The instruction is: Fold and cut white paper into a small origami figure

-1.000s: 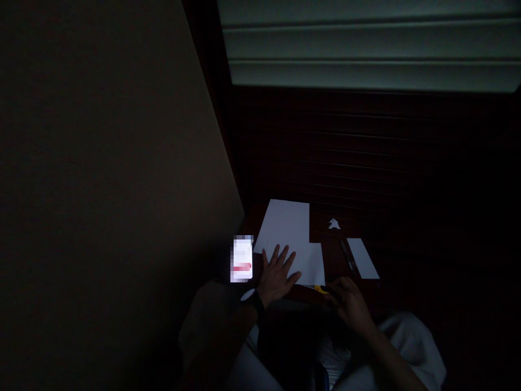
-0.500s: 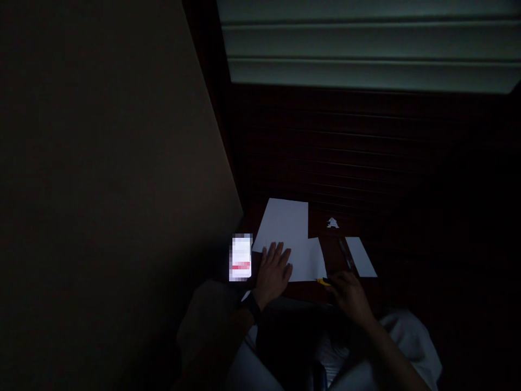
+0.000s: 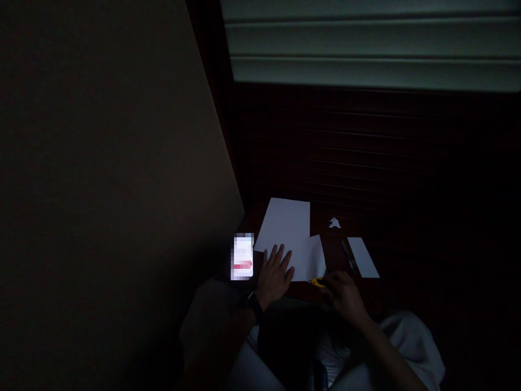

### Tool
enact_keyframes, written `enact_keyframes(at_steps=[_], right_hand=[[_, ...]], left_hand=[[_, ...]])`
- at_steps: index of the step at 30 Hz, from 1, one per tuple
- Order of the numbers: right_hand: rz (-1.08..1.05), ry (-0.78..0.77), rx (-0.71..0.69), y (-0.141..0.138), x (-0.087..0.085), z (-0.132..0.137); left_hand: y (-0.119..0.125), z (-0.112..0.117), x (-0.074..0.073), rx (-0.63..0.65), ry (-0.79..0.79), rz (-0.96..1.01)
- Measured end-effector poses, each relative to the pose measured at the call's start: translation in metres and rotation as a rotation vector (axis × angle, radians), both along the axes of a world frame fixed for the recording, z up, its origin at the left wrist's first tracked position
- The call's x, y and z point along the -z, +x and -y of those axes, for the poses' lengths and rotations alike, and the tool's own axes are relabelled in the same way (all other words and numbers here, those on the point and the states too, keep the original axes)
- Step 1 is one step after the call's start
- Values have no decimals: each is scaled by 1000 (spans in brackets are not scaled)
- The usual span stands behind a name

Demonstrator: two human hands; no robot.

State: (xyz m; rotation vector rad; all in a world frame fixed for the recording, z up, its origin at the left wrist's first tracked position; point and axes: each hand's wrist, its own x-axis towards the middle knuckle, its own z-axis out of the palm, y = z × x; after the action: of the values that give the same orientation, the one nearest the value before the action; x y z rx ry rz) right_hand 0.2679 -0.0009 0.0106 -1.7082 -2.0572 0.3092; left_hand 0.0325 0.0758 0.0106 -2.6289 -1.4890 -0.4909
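Observation:
My left hand (image 3: 277, 276) lies flat with fingers spread on a white sheet of paper (image 3: 302, 260), pressing near its left part. The sheet's right part (image 3: 316, 255) is creased and looks raised. My right hand (image 3: 342, 293) is closed around a yellow utility knife (image 3: 318, 282), whose tip points left at the sheet's near edge, by the crease. Whether the blade touches the paper is too dark to tell. A larger white sheet (image 3: 288, 217) lies just beyond, its near edge meeting the first sheet.
A lit phone (image 3: 243, 257), its screen blurred, is left of my left hand. To the right lie a dark pen-like object (image 3: 347, 253) and a white paper strip (image 3: 363, 257). A small cut or folded paper piece (image 3: 335, 222) sits farther back. The wall (image 3: 163, 136) rises at left.
My right hand has moved a little left with the knife along the near edge of the sheet. The sheet's right part appears slightly more raised. My left hand stays on the paper.

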Motion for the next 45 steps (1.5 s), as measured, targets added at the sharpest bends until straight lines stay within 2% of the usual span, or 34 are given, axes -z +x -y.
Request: enact_keyframes(at_steps=[6,17,30,45], right_hand=[[-3,5,9,-5,-6,-2],[13,-5,-8,-14,-5,-5],[-38,0,-28,-13,-3,-6],[16,-16,-29,-2,-1,5]], left_hand=[[1,1,-1,-5,0,-2],[1,1,-2,1,33,-15],[1,1,-1,-14,0,-24],[1,1,-1,2,-7,-2]])
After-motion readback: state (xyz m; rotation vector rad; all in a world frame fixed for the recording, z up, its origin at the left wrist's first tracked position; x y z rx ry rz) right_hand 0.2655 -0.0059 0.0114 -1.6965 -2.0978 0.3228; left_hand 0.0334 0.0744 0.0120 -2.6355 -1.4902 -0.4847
